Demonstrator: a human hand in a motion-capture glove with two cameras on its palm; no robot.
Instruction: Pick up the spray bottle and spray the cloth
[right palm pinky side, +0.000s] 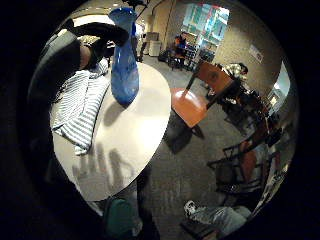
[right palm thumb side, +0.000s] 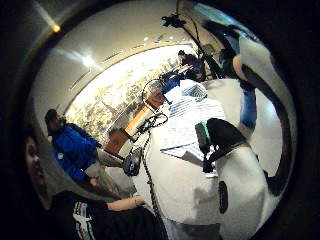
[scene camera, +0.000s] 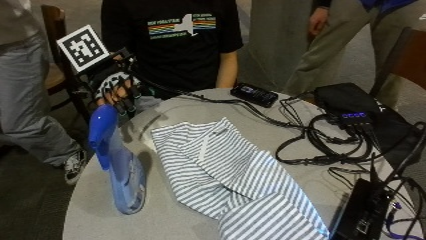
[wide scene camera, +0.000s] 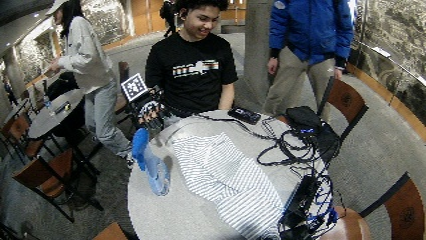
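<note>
spray bottle (scene camera: 118, 167) stands upright on the surface (scene camera: 166, 215), just beside the striped cloth (scene camera: 233, 180) spread flat. gloved right hand (scene camera: 116, 87) sits above the bottle's blue head, fingers (scene camera: 123, 102) relaxed and extended downward, gripping nothing; contact cannot be determined.

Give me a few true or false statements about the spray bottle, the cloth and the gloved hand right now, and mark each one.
1. The bottle stands upright on the table. True.
2. The right hand grips the bottle. False: it hangs just above the bottle's blue spray head, with its fingers pointing down and holding nothing.
3. The cloth is striped and lies spread on the table beside the bottle. True.
4. The cloth is draped over the bottle. False: the two are apart.
5. A phone lies on the table's far side, near the person. True.
</note>
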